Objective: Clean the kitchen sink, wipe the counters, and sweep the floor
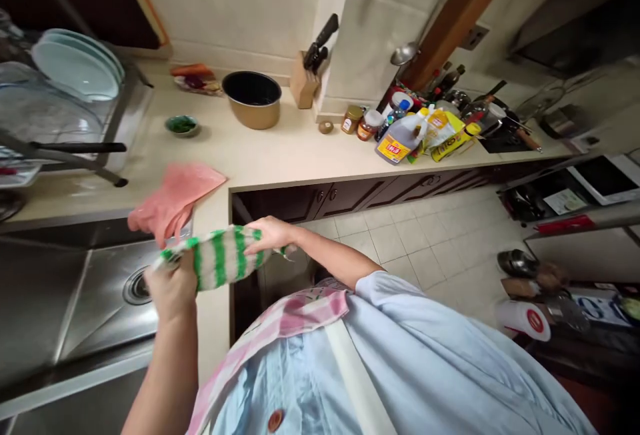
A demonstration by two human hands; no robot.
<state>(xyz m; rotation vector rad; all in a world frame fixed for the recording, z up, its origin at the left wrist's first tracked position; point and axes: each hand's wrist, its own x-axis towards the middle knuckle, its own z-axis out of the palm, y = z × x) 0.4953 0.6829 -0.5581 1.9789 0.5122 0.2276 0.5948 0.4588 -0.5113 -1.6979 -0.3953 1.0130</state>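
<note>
A green-and-white striped cloth (pixel 220 260) stretches between my two hands over the counter edge beside the sink. My left hand (pixel 173 281) grips its left end above the sink side. At the other end, my right hand (pixel 270 235) has its fingers closed on the cloth. Just behind the left hand, a pair of pink rubber gloves (pixel 180 195) lies on the counter, with its fingers hanging over the sink rim. The stainless steel sink (pixel 105 315) with its round drain (pixel 137 286) is below left.
A gold pot (pixel 255 111), a small bowl of greens (pixel 182 126) and a knife block (pixel 304 81) stand along the wall. Plates (pixel 75 68) fill a rack at left. Bottles and jars, including a large jug (pixel 397 138), crowd the right counter.
</note>
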